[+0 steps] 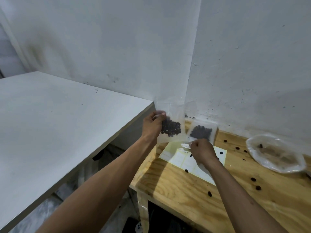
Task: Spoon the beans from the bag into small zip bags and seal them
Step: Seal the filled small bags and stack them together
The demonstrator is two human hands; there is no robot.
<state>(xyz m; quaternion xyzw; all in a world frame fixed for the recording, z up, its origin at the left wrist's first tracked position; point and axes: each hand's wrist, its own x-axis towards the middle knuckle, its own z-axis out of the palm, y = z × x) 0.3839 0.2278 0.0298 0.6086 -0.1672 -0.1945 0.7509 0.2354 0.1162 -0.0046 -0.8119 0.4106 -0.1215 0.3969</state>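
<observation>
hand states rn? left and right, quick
Left hand: grips a small zip bag of beans, held up off the wooden table.
Right hand: pinches a small white label above the label sheet.

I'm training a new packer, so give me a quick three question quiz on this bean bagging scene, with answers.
1. True or false: the left hand holds a zip bag with beans in it.
2. What does the right hand pinch? A) a spoon B) a white label C) a bean
3. Fill in: loose beans lie scattered on the ____ table.

Key: 1 true; 2 B; 3 wooden.
</observation>
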